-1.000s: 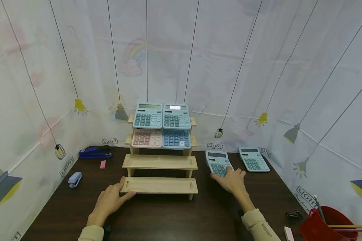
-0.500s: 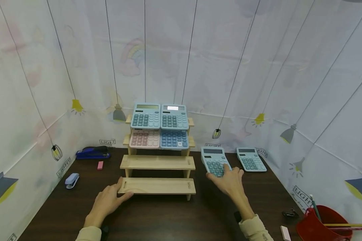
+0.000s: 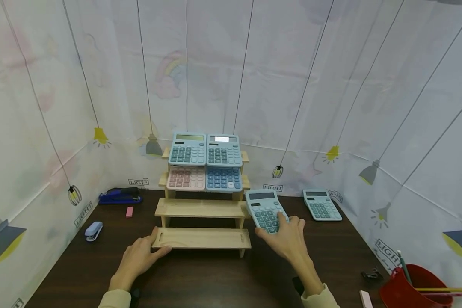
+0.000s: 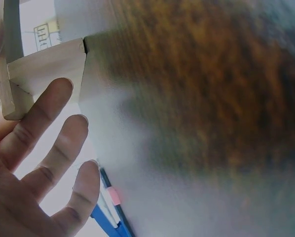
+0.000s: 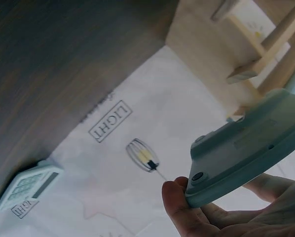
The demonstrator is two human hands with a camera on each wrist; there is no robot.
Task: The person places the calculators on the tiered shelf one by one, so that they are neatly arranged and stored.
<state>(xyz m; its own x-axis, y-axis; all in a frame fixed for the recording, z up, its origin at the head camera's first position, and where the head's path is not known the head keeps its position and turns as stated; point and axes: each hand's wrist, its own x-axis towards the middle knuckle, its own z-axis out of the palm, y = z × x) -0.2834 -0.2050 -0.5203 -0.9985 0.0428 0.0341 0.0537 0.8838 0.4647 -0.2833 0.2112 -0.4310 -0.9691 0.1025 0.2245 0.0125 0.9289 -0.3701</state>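
Your right hand (image 3: 288,239) pinched the teal calculator (image 3: 265,210) and had lifted it toward the wooden stand (image 3: 202,208), which your spread left hand (image 3: 140,256) steadied, so placing seemed near.

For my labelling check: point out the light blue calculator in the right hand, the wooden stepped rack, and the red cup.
light blue calculator (image 3: 262,209), head view, keypad.
wooden stepped rack (image 3: 202,238), head view, lowest step.
red cup (image 3: 404,293), head view, side wall.
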